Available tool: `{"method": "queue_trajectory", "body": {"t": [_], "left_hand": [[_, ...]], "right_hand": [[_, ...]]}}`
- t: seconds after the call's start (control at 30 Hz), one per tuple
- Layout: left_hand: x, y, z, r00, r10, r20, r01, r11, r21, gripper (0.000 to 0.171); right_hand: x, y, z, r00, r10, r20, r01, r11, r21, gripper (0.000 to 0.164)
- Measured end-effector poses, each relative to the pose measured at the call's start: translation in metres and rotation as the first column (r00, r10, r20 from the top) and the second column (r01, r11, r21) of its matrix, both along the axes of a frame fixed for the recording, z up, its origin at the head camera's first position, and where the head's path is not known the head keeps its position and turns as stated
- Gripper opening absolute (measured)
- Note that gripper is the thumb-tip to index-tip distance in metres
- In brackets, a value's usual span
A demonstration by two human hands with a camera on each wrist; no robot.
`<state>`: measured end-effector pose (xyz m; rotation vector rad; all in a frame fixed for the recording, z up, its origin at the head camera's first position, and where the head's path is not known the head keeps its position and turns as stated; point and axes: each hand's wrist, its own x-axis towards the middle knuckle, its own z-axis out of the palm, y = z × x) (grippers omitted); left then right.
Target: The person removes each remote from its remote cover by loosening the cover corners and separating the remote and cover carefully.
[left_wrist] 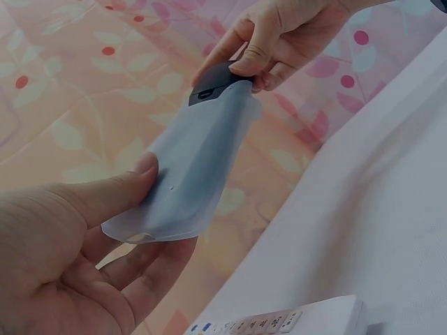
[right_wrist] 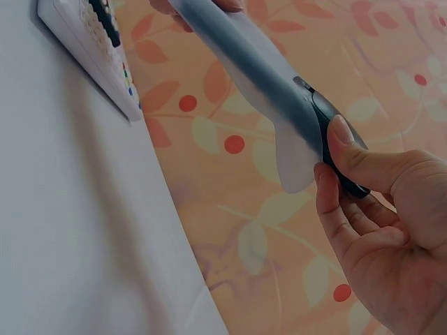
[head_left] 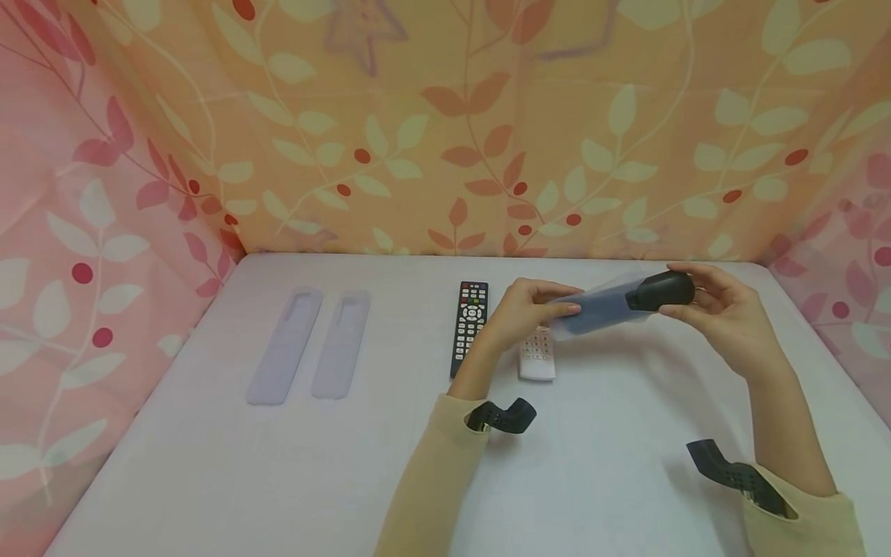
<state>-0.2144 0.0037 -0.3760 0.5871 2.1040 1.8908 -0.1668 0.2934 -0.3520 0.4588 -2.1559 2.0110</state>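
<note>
Two beige sleeves enter from the bottom edge of the head view, each w/ a black wrist strap. Both hands are raised above the white surface point(head_left: 209, 480), holding one item between them: a dark remote point(head_left: 661, 290) partly inside a translucent bluish silicone cover point(head_left: 599, 308).

Left hand point(head_left: 518, 313) pinches the closed end of the cover, thumb on top, fingers point(left_wrist: 147, 276) curled underneath. That end looks flat and floppy, w/ no remote inside it.

Right hand point(head_left: 724, 313) grips the exposed dark end of the remote, thumb on top and fingers point(right_wrist: 342, 216) wrapped below. The cover's open mouth sits just beside the thumb tip; only the remote's rounded end sticks out.

Item is held roughly level, above and to the right of a white remote point(head_left: 537, 357) lying on the surface. The left hand hides the white remote's far end in the head view. Just left of it, separated by the left forearm, lies a black remote point(head_left: 469, 326) w/ coloured buttons, face up.

Well apart on the left side of the surface lie two more pale lilac covers point(head_left: 309, 344), side by side, near each other but not touching, both flat.

Behind and at both sides hangs fabric w/ a leaf-and-berry print point(head_left: 445, 131), orange at the back, pink on the sides.
</note>
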Motion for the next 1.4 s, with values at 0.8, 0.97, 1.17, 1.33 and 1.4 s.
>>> {"method": "queue_trajectory", "body": {"t": [0.8, 0.97, 1.17, 1.33, 1.4], "left_hand": [[-0.0012, 0.0009, 0.0008, 1.0, -0.003, 0.005, 0.002, 0.999, 0.038, 0.03], [-0.0004, 0.0001, 0.0017, 1.0, -0.012, -0.008, 0.012, 0.999, 0.04, 0.029], [-0.0002, -0.0015, 0.0016, 1.0, -0.001, -0.02, 0.001, 0.999, 0.033, 0.029], [-0.0006, -0.0019, 0.0014, 1.0, -0.001, -0.024, 0.002, 1.0, 0.032, 0.03], [-0.0008, -0.0017, 0.0011, 1.0, 0.0, -0.021, 0.001, 1.0, 0.031, 0.029]], "right_hand": [[0.0006, 0.0033, 0.0006, 0.999, -0.034, -0.002, 0.034, 0.999, 0.005, 0.061], [0.0017, 0.0046, 0.0015, 0.999, -0.049, -0.006, 0.05, 0.998, 0.026, 0.062], [0.0024, 0.0053, 0.0024, 0.998, -0.064, -0.007, 0.065, 0.997, 0.048, 0.062], [0.0025, 0.0066, 0.0023, 0.997, -0.079, -0.004, 0.079, 0.995, 0.057, 0.062], [0.0027, 0.0071, 0.0019, 0.997, -0.076, -0.009, 0.076, 0.996, 0.045, 0.062]]}}
